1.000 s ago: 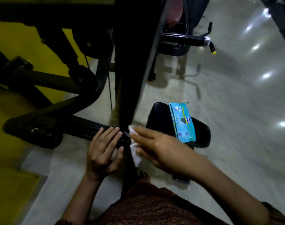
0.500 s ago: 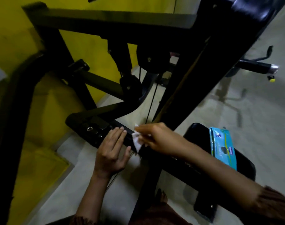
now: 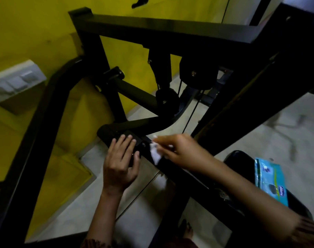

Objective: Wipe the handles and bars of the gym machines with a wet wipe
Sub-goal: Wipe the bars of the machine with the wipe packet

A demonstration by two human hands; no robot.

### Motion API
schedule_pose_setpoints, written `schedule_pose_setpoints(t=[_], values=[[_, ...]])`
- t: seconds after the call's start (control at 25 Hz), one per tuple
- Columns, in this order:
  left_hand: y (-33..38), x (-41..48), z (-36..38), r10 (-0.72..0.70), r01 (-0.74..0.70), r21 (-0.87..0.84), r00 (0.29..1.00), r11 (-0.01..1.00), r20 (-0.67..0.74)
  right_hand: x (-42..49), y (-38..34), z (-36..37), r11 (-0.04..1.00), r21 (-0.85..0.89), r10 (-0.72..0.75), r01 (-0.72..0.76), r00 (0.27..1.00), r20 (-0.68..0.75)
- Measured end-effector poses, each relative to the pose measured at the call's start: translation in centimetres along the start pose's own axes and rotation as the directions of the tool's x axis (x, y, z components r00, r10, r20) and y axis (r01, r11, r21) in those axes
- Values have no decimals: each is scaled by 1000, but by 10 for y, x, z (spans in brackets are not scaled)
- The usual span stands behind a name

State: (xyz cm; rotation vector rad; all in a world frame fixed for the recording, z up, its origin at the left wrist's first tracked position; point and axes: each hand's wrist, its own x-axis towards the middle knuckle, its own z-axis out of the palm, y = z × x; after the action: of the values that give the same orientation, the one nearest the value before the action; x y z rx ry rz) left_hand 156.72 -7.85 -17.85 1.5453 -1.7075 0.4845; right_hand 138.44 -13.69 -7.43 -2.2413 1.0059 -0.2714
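Note:
A black gym machine fills the view, with a low bar [image 3: 177, 171] running from centre toward the lower right. My right hand [image 3: 181, 149] holds a white wet wipe [image 3: 155, 153] and presses it against this bar. Just to its left, my left hand [image 3: 121, 161] rests flat with straight fingers on the bar's black end block [image 3: 113, 131]. A blue pack of wipes [image 3: 270, 183] lies on the black padded seat [image 3: 240, 158] at the right.
The machine's thick frame beams [image 3: 170, 27] cross overhead and a curved black bar [image 3: 32, 131] sweeps down the left. Cables and pulleys [image 3: 167, 97] hang behind the hands. A yellow wall with a white switch plate [image 3: 15, 79] is at left. The floor is pale tile [image 3: 259, 133].
The camera has tilted up and left, showing more of the frame and wall. Both hands stay on the low bar, and the right hand has shifted the wipe slightly along it.

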Motion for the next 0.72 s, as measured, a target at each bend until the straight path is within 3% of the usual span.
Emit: schedule_pose_setpoints(t=[0.12, 0.24, 0.4, 0.6, 0.64, 0.72], values=[[-6, -7, -2, -84, 94, -122, 993, 988, 83, 21, -10, 32, 980, -179, -64, 83, 992, 111], [-5, -7, 0, -115, 128, -150, 989, 980, 89, -1, -2, 34, 914, -397, 8, 82, 975, 220], [-8, -9, 1, -111, 121, -169, 991, 978, 70, -11, -12, 38, 893, -444, 17, 69, 982, 188], [-8, -6, 0, -102, 115, -171, 992, 979, 80, 2, -19, 46, 846, -501, -184, 183, 982, 47], [-7, -6, 0, -103, 115, -167, 991, 979, 80, -5, -19, 42, 800, -557, -207, 224, 974, 94], [-7, -7, -1, -103, 115, -164, 992, 980, 77, -26, -5, 43, 830, -492, -129, 261, 949, 286]])
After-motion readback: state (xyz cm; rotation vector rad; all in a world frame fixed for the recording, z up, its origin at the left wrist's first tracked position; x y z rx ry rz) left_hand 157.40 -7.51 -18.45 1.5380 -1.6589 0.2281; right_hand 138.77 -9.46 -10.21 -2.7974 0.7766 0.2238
